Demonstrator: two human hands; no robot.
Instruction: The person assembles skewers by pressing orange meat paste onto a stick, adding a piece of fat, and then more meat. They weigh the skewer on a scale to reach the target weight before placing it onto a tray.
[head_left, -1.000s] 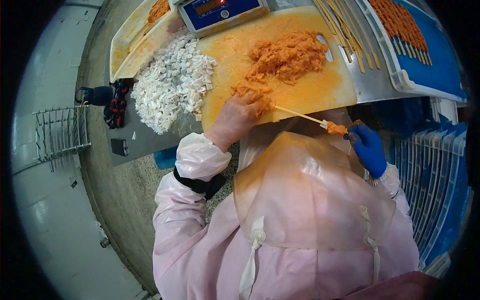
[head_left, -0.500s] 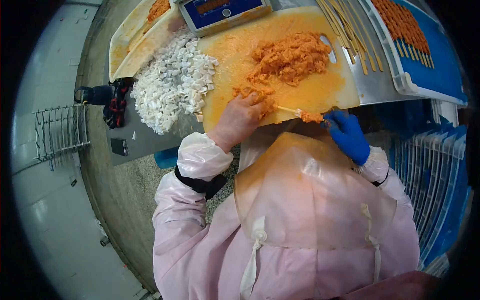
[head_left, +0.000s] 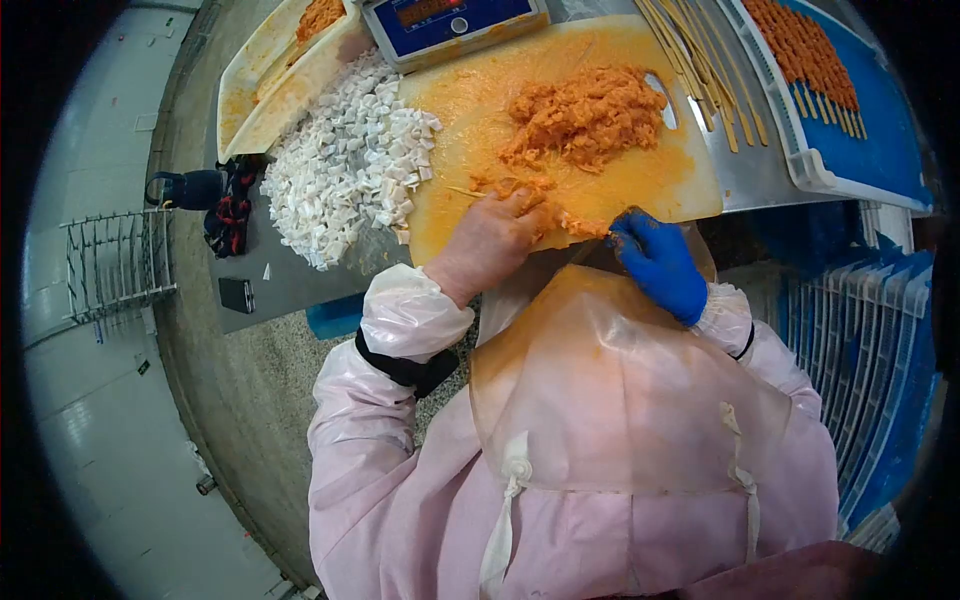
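Observation:
My bare left hand [head_left: 497,235] is closed around orange marinated meat [head_left: 583,226] at the near edge of the yellow-stained cutting board [head_left: 440,218]. A thin wooden skewer [head_left: 464,191] pokes out on the left side of its fingers. My right hand [head_left: 660,265], in a blue glove, pinches the skewer's other end, which its fingers hide. Meat covers the skewer between both hands. Behind them, a heap of orange meat [head_left: 585,115] lies on the board. White cut chunks [head_left: 345,165] are piled left of my left hand.
A digital scale [head_left: 450,25] stands at the back, beside a white tub [head_left: 285,85] with some meat. Bare skewers [head_left: 705,75] lie to the right. A blue-lined tray [head_left: 880,150] holds filled skewers [head_left: 805,60]. Stacked trays [head_left: 850,350] stand at the lower right.
My right hand has moved left, closer to my left hand. The skewer's tip now shows beyond my left fingers, and the bare length between the hands no longer shows.

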